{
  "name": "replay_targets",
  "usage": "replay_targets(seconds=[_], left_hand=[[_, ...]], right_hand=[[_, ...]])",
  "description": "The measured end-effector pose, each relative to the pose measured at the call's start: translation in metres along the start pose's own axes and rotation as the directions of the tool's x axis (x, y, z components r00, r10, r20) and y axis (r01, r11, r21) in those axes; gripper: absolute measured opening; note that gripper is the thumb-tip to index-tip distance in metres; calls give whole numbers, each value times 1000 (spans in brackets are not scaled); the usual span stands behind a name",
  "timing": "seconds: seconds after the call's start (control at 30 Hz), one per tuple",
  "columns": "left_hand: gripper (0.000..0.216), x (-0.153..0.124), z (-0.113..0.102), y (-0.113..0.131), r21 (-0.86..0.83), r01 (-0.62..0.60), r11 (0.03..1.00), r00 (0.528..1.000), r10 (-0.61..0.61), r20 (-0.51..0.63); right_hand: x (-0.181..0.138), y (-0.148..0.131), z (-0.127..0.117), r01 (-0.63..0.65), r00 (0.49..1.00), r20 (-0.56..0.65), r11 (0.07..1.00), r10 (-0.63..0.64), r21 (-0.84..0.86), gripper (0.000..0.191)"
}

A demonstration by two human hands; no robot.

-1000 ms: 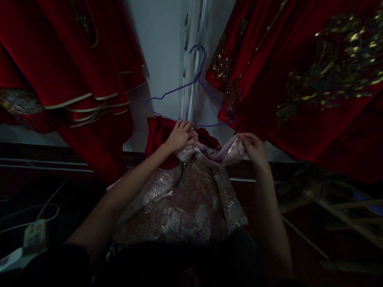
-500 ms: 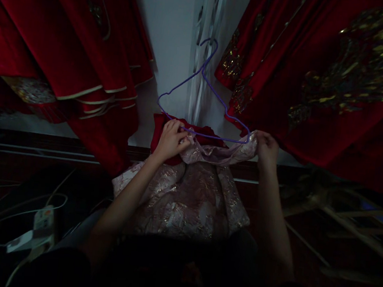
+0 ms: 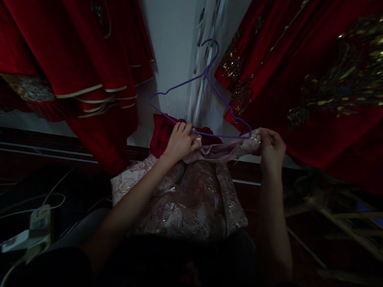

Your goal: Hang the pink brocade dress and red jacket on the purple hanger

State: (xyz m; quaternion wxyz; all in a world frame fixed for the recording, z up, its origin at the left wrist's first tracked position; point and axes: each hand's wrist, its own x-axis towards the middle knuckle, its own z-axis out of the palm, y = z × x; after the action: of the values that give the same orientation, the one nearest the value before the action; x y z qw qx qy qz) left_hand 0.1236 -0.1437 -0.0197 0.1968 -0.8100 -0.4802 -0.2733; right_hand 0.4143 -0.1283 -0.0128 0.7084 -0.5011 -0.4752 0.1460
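A purple wire hanger (image 3: pixel 180 86) is upright, hook on top, its lower bar running behind or under the fingers of my left hand (image 3: pixel 180 141). That hand is closed on the neckline of a pale pink garment (image 3: pixel 186 197) with a golden sheen; whether it also grips the bar I cannot tell. My right hand (image 3: pixel 273 145) pinches the garment's upper right edge, just beyond the hanger's right corner, which touches the cloth. The garment's lower part spreads across my lap. Behind it lies a folded red cloth (image 3: pixel 160 133).
Red garments with gold trim (image 3: pixel 94 60) hang at left, and a red garment with gold sequins (image 3: pixel 367 66) hangs at right. A power strip (image 3: pixel 40 223) with cables lies lower left. Wooden slats (image 3: pixel 350 228) stand lower right, in shadow.
My left hand has slid right along the neckline. My right hand has shifted slightly right and up, drawing the cloth straighter. The hanger's left end has moved left.
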Motion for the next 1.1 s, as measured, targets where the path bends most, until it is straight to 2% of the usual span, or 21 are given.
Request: replay_targets(seconds=[0.17,0.43,0.6,0.8,0.93,1.1], left_hand=[[24,-4,-1,-4,49,-13,999,1000,14,-10],[25,-2,0,0,29,-9,1000,1000,9,-6],[27,-3,0,1,49,-3,999,1000,4,-12],[30,-6,-7,-4,-20,-22,1000,1000,22,2],[32,-6,-8,-7,-48,-35,998,999,35,10],[33,-3,-5,-2,-31,-42,999,999,42,-5]], right_hand=[[0,-2,-1,10,1000,10,1000,-10,-29,33],[4,1,-6,63,998,-18,995,-65,-74,35],[4,3,-6,99,995,13,989,-98,-111,33],[1,-2,-2,129,992,5,982,-129,-139,31],[1,-13,7,146,988,66,974,-137,-174,30],[5,-42,41,284,956,171,899,-239,-333,25]])
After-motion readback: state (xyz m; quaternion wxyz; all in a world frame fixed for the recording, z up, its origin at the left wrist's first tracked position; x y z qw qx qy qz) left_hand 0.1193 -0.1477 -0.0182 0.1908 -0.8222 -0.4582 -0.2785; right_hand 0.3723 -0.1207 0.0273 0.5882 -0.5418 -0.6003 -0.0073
